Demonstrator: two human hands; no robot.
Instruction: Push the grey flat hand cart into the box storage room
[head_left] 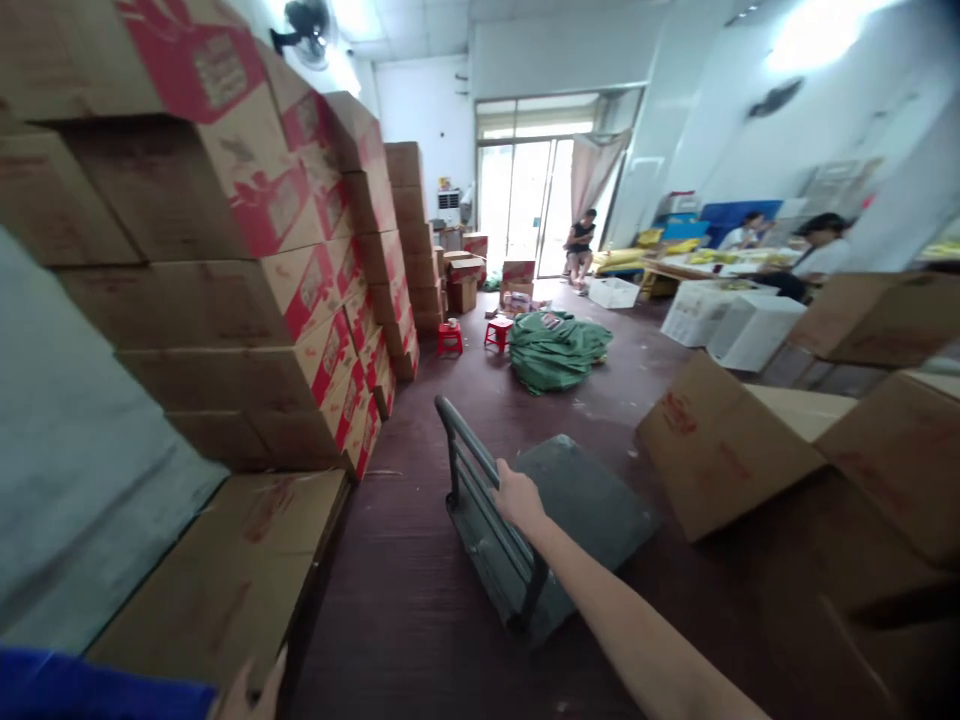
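Left of both hands: stacked cartons point(225, 250), a wall running away down the room.
Trolley point(555, 520): flat cart on the floor under the right hand; its handle bar runs away and leftward.
Right hand point(517, 497): closed around the handle bar point(469, 445), arm outstretched.
Left hand point(251, 695): bottom edge, fingertips only; grip cannot be told, well apart from the trolley.

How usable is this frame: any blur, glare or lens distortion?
Head view: motion blur smears the boxes at right and the stacked cartons at left; the ceiling light and doorway are blown out; wide-angle bending tilts the stacks; the right hand on the cart handle stays fairly sharp; left hand is barely in frame.
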